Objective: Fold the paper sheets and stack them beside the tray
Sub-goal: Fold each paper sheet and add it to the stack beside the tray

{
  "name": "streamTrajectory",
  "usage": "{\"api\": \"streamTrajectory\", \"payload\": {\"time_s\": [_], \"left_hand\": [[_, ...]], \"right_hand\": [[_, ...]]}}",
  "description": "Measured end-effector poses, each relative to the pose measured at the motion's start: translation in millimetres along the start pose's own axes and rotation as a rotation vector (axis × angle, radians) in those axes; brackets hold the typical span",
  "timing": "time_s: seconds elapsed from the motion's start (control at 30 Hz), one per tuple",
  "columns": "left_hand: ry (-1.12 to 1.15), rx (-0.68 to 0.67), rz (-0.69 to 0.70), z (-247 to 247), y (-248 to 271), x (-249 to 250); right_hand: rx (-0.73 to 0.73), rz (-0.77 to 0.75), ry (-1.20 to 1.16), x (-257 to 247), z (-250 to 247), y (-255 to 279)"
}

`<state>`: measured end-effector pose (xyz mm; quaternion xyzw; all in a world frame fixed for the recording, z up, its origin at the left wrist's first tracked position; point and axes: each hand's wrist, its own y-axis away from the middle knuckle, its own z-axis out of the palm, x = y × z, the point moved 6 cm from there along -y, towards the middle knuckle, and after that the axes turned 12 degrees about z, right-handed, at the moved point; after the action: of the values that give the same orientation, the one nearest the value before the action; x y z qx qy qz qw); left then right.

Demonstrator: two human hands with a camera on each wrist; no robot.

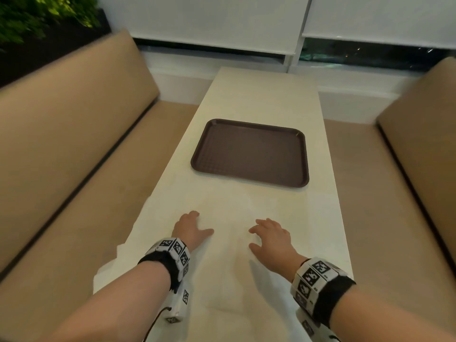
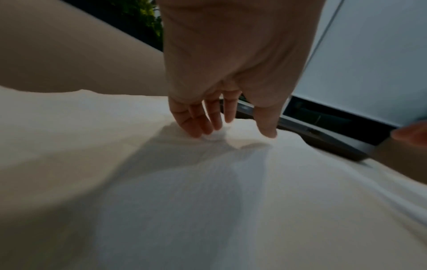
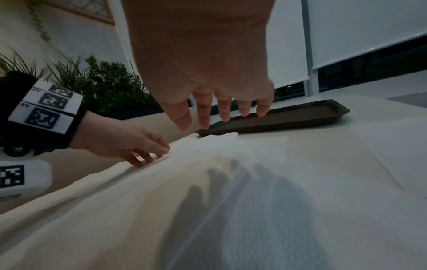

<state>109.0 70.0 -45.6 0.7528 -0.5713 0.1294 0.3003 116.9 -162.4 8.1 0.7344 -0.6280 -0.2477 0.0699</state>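
White, faintly embossed paper sheets [image 1: 222, 267] lie flat on the near end of the table [image 1: 266, 95], overhanging its left edge, just short of the brown tray [image 1: 249, 151]. Your left hand [image 1: 191, 228] rests its fingertips [image 2: 196, 131] on the top sheet, fingers relaxed and lightly spread, pinching nothing. Your right hand [image 1: 271, 243] hovers just above the paper, fingers spread, holding nothing. No fold appears made yet; the next move probably calls for lifting one edge.
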Motion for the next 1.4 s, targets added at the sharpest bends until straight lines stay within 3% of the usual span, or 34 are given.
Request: {"api": "streamTrajectory", "payload": {"time_s": [0.27, 0.37, 0.5, 0.7, 0.87, 1.07, 1.2, 1.3, 1.33, 1.4], "left_hand": [[-0.136, -0.132, 0.07, 6, -8, 13], [-0.109, -0.069, 0.086, -4, -8, 19], [0.134, 0.085, 0.09, -22, -1, 17], [0.157, 0.086, 0.244, -46, 14, 37], [0.289, 0.108, 0.423, -72, 31, 84], [0.244, 0.184, 0.542, -104, 51, 140], [0.095, 0.284, 0.667, -130, 69, 168], [0.204, 0.343, 0.703, -147, 73, 175], [0.264, 0.356, 0.691, -151, 72, 175], [0.412, 0.395, 0.635, -156, 68, 173]], "right_hand": [[-0.088, -0.03, 0.049, -16, 13, 1], [-0.086, -0.022, 0.007, -13, 9, 1], [-0.076, 0.037, -0.098, -6, 0, -2], [-0.07, 0.099, -0.207, 1, -9, -6], [-0.004, 0.123, -0.46, 5, -27, -9], [0.046, 0.132, -0.719, 13, -48, -15], [-0.033, 0.144, -0.75, 17, -51, -15], [-0.141, 0.094, -1.06, 14, -60, -12], [-0.135, 0.078, -1.172, 13, -66, -10], [0.042, 0.074, -1.304, 18, -84, -4]]}}
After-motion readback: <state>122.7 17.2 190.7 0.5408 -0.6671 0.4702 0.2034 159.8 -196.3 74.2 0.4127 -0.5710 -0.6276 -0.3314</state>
